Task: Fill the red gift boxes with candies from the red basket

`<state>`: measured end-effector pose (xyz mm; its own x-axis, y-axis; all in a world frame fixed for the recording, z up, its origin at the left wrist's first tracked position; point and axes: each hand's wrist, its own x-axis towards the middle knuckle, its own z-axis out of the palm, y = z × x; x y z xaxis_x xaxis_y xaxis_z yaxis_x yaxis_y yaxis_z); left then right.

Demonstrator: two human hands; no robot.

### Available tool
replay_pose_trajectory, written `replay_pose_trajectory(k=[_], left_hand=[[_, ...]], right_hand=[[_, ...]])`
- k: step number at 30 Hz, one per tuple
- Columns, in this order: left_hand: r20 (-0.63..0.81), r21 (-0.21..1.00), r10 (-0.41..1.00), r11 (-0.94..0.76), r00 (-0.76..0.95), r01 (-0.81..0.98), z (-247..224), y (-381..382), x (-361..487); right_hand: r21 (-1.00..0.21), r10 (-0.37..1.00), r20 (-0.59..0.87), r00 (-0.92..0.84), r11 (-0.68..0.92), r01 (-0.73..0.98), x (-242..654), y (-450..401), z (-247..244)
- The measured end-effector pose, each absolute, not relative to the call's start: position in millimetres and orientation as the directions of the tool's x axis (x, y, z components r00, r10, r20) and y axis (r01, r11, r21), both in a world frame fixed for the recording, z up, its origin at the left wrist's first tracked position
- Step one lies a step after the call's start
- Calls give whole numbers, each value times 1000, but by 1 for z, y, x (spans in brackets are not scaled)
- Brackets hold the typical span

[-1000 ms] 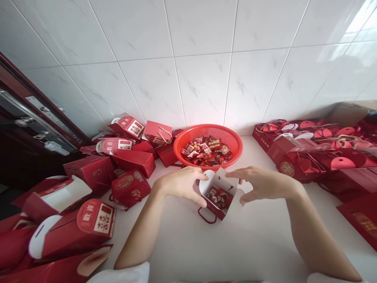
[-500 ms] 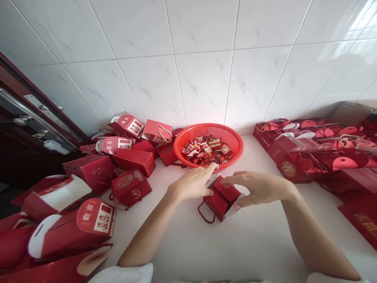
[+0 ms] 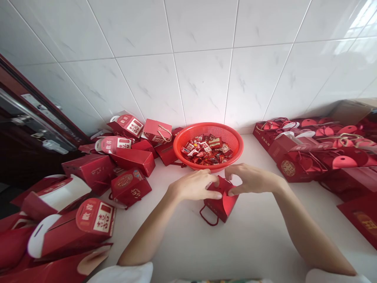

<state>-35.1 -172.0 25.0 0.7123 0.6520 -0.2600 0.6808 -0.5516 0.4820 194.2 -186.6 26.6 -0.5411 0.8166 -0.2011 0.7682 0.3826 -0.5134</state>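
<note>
A small red box (image 3: 224, 208) stands on the white table in front of the basket, its near flap folded up over the top and a dark red cord loop lying at its left. My left hand (image 3: 196, 186) grips the top left of the box, thumb on the near flap and fingers behind. On the top right, my right hand (image 3: 250, 181) pinches the flap's edge between thumb and curled fingers. Just behind both hands is a red plastic basket (image 3: 208, 127) holding several wrapped candies (image 3: 206, 148).
Several red boxes (image 3: 88, 222) crowd the left side, some with white-lined flaps. More red boxes with cord handles (image 3: 297, 165) stand in rows at the right. A tiled wall (image 3: 203, 86) rises behind the white table (image 3: 188, 251).
The near flap has been raised and folded over the box top. My right hand has moved slightly left and up, and both hands have closed on the box's top.
</note>
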Motion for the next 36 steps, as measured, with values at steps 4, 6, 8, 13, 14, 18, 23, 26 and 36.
replay_pose_trajectory(k=[4,6,8,13,14,18,23,26,36], left_hand=[[-276,517,640,-530,717,672,22,-175,-31],[-306,506,653,-505,693,699,17,-177,-28],[-320,488,667,-493,673,720,12,-177,-25],[-262,565,597,-542,759,622,3,-170,-20],[-253,577,591,-544,766,609,4,-168,-19],[-262,564,614,-529,745,634,8,-165,-18],[-286,582,627,-487,725,651,11,-171,-19],[-327,566,640,-457,696,686,9,-174,-20],[-332,557,678,-420,656,716,7,-179,-16]], right_hand=[[-424,831,-294,-471,329,844,189,-182,18],[-409,814,-343,-469,320,855,189,-179,14],[-432,791,-367,-490,322,842,191,-176,11],[-496,741,-387,-549,335,801,201,-165,7],[-482,737,-399,-546,338,809,204,-162,6],[-421,738,-444,-508,329,846,211,-155,5],[-536,704,-490,-514,222,815,218,-151,5],[-556,714,-476,-513,208,805,222,-154,6],[-893,796,-265,-545,11,451,238,-189,1]])
